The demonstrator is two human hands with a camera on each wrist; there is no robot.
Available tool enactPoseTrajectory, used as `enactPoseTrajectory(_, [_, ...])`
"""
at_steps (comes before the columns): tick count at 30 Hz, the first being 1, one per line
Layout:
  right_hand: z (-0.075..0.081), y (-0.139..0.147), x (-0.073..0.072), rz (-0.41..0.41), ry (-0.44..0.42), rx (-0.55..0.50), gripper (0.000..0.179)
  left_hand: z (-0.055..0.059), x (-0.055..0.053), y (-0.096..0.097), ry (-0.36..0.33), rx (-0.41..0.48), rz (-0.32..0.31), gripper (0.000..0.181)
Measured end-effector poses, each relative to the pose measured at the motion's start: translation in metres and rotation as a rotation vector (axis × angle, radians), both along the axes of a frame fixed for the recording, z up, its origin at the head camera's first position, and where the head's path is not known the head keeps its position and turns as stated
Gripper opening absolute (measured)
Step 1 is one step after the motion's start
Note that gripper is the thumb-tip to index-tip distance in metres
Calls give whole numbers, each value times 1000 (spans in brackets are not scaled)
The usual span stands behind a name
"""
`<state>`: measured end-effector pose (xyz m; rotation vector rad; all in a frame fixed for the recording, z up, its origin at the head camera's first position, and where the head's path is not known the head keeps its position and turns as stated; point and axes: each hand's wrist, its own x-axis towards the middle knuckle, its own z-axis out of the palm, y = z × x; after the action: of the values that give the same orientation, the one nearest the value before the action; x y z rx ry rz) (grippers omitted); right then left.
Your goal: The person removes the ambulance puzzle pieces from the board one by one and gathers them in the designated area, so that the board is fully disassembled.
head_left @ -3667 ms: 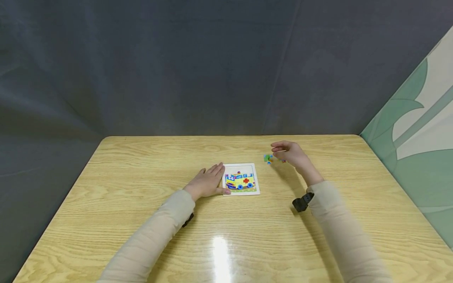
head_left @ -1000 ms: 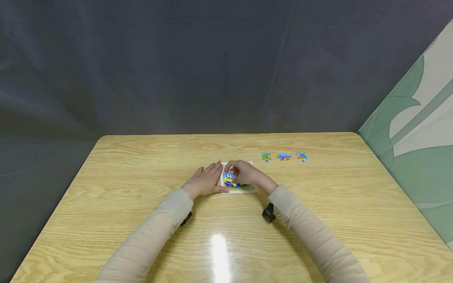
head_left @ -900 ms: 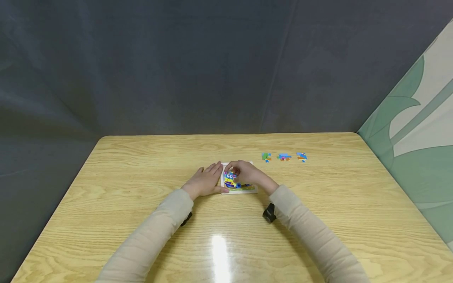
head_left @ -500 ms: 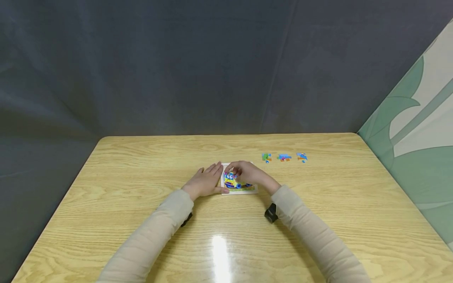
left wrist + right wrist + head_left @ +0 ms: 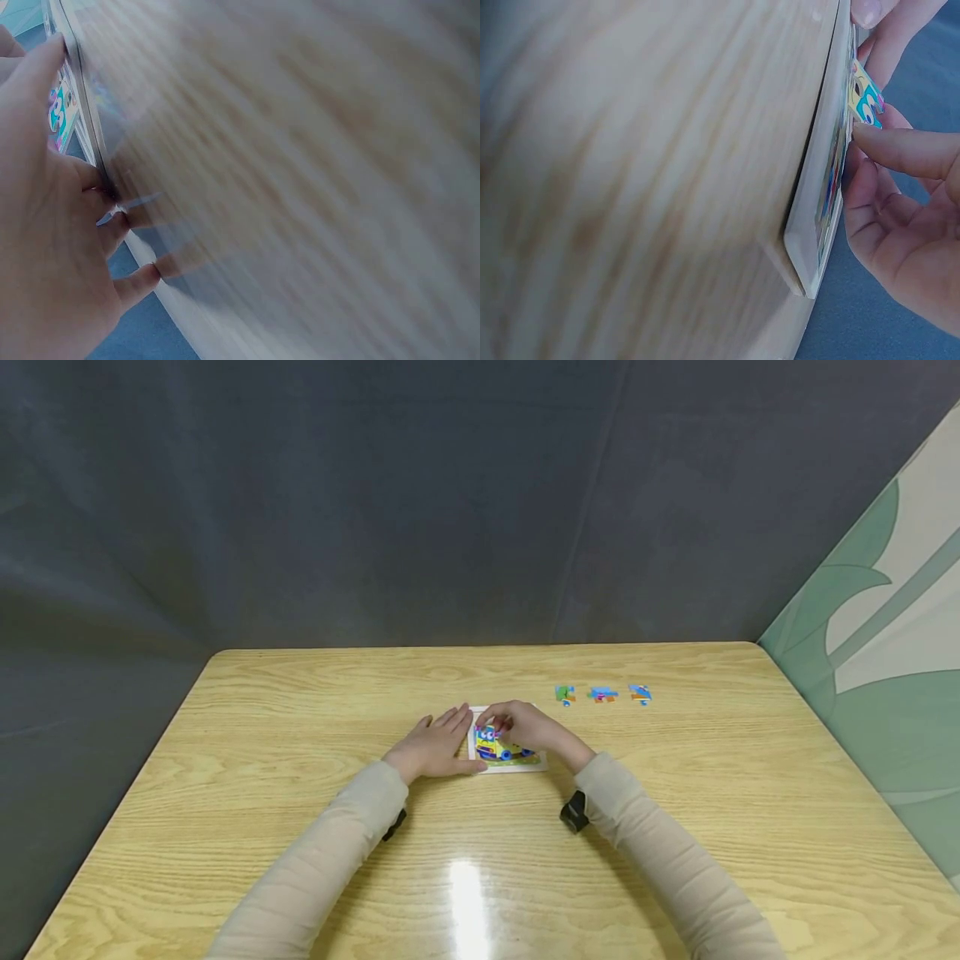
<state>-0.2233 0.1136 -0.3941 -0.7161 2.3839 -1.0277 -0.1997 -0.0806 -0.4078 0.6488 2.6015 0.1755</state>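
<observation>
A puzzle piece printed with cartoon eyes (image 5: 866,99) is pinched between the thumb and fingers of the right hand (image 5: 524,727) and is held tilted up from the near-left part of the picture, just to the left hand's side of the right fingertips. Beneath it, between the two hands, the white-bordered puzzle tray (image 5: 804,244) is laid flat on the counter (image 5: 300,718); a yellow vehicle with blue wheels can be made out in it, though its upper part is hidden under the right hand. The tray's left border is touched by the left hand (image 5: 435,750), which is spread palm down with straight fingers — nothing is gripped by it — and its thumb is rested at the near-left corner. Beyond the right hand and farther to its right, three loose puzzle pieces (image 5: 602,694) are set in a row, well apart from the tray. Both forearms are covered by pale sleeves (image 5: 660,852), and a black device (image 5: 574,812) is worn under each wrist. Past the hands, the counter's far edge is backed by a dark cloth (image 5: 420,502) — and to the right a green-and-white panel (image 5: 900,652) is seen.
</observation>
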Motion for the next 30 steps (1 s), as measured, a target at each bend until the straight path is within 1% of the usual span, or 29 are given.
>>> enactPoseTrajectory(5, [-1,0,0,-12,-15,5,36,2,0,1,-20,12,24,84])
enactPoseTrajectory(9, [-2,0,-1,-19,-18,12,36,2,1,3,-4,-2,27,79])
enactPoseTrajectory(15, [-1,-1,-3,-13,-6,1,34,4,2,4,18,-21,31,79])
enactPoseTrajectory(19, [1,0,-3,-17,-24,-14,34,4,1,4,18,-30,32,80])
enactPoseTrajectory(21, [1,0,-3,-35,-35,-15,34,3,1,4,20,-32,31,79])
enactPoseTrajectory(26, [2,0,-3,-114,-69,-18,32,2,0,5,26,-48,31,80])
enactPoseTrajectory(30, [0,2,-4,-141,-56,-26,29,0,0,6,29,-47,32,80])
